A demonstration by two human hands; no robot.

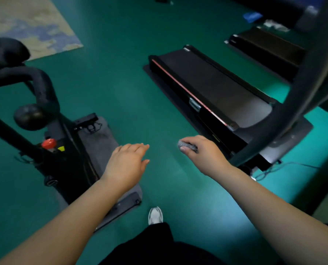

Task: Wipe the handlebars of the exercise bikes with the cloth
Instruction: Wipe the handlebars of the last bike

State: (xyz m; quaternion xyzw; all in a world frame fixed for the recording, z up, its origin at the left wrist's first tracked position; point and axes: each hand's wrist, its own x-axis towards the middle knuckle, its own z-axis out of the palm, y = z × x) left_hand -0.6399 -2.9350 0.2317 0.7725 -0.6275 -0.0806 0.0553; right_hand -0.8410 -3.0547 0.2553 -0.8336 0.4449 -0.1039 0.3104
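Person is standing on the green floor (121,92), both bare arms stretching out fwd and down. Right hand (201,152) is clenching a small grey cloth (187,145), bunched up w/ fingers curling round it and thumb pressing at the front; only a bit of the cloth is poking out. That hand is hanging in the air just beside the treadmill (207,87), near the foot of its dark curved upright (302,92), not touching either.

Left hand (127,163) is lying flat in the air, fingers straight and together, gripping nothing. It's hovering over the grey mat (100,142) that's sitting under the exercise bike (63,142).

Bike is standing at the left, black frame. Its handlebars (42,87) are looping up top left, padded black, well apart from both hands and from the cloth. A round black knob (29,116) is sitting just below the bar's curve, and a red knob (48,143) w/ a yellow label next to it is showing lower on the frame.

Second treadmill (264,48) is lying further back on the right. Something blue (252,16) is lying on the floor beyond it, prob. a cloth or mat, too blurry to tell. Patterned beige-blue rug (29,23) is covering the top left corner. One white shoe (155,215) is showing btw the arms, dark trouser leg (159,243) below it.
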